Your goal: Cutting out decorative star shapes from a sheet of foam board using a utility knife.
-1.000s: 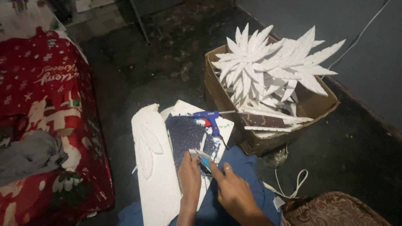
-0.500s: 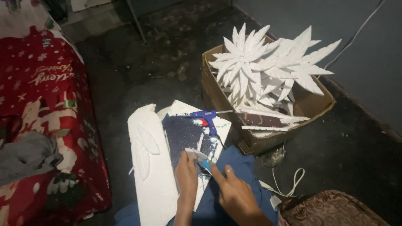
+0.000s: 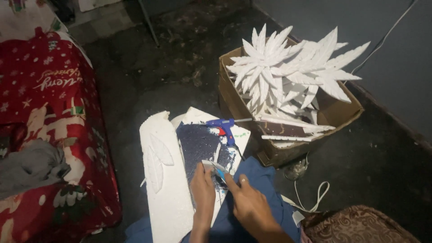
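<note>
My left hand (image 3: 203,191) and my right hand (image 3: 249,204) meet over a small white foam piece (image 3: 212,167) with a blue edge, fingertips of both pinching it. It sits above a dark blue glittery sheet (image 3: 201,146) lying on white foam board (image 3: 165,198) on my lap. A blue glue gun (image 3: 223,126) rests at the far edge of the glittery sheet. Cut white foam leaf shapes (image 3: 158,157) lie on the board to the left of my hands.
An open cardboard box (image 3: 333,112) at the right holds many white foam feather leaves (image 3: 288,72). A red patterned bed cover (image 3: 49,135) with grey cloth (image 3: 29,166) fills the left. A white cord (image 3: 315,198) lies on the dark floor; a brown patterned cushion (image 3: 355,225) sits lower right.
My hands stay together on the small foam piece; the view has shifted only slightly.
</note>
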